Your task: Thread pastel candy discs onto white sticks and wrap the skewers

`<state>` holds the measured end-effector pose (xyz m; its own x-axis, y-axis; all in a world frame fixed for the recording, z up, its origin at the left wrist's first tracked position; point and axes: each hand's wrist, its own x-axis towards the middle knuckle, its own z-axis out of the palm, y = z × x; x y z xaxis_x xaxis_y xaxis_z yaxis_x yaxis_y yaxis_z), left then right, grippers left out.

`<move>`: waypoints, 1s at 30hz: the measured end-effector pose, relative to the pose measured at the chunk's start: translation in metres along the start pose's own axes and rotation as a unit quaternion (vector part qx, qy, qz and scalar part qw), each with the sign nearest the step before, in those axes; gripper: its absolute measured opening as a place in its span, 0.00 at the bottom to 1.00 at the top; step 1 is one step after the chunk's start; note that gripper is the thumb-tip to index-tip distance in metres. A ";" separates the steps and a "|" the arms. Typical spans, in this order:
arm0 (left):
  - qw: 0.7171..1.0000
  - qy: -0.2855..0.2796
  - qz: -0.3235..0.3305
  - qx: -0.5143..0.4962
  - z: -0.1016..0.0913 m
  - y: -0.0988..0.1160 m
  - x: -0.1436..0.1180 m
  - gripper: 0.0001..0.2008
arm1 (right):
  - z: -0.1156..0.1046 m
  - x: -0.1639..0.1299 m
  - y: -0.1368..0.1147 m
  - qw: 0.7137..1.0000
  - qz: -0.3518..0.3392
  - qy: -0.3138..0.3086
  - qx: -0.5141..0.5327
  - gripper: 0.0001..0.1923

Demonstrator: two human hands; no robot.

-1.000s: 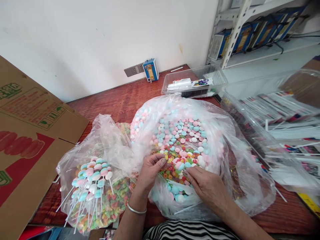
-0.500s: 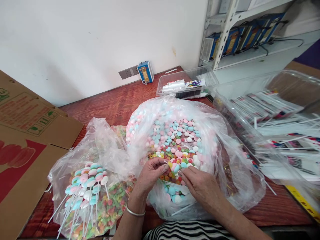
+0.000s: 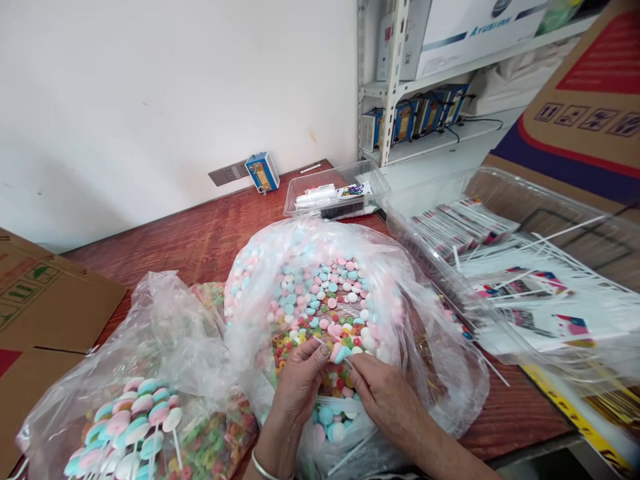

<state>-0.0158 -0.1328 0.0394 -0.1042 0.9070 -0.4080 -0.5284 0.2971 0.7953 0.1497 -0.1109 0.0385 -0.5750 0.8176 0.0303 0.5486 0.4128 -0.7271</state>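
Fingers of left hand (image 3: pixel 300 377) and right hand (image 3: pixel 383 393) are now pinched on a stick (image 3: pixel 320 342) over candy bag (image 3: pixel 425 320), unlike earlier.

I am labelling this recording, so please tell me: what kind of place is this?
Probably a small candy-packing workroom: an open bag of loose candies, a bag of finished candy sticks, a tray of printed sleeves and metal storage shelves.
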 end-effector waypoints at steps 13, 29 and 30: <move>0.872 0.009 0.194 0.449 0.011 0.037 0.065 0.11 | -0.013 0.022 0.021 0.963 0.093 0.093 0.235 0.18; 0.759 0.002 0.201 0.620 0.011 0.054 0.137 0.09 | -0.029 0.015 0.043 0.954 0.104 0.138 0.245 0.19; 0.761 -0.003 0.187 0.621 0.011 0.055 0.142 0.08 | -0.029 0.015 0.043 0.954 0.102 0.133 0.247 0.19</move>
<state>-0.0505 0.0157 0.0306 -0.0449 0.9978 -0.0493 0.7416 0.0664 0.6675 0.1824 -0.0694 0.0274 -0.2764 0.9608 -0.0221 0.2414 0.0471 -0.9693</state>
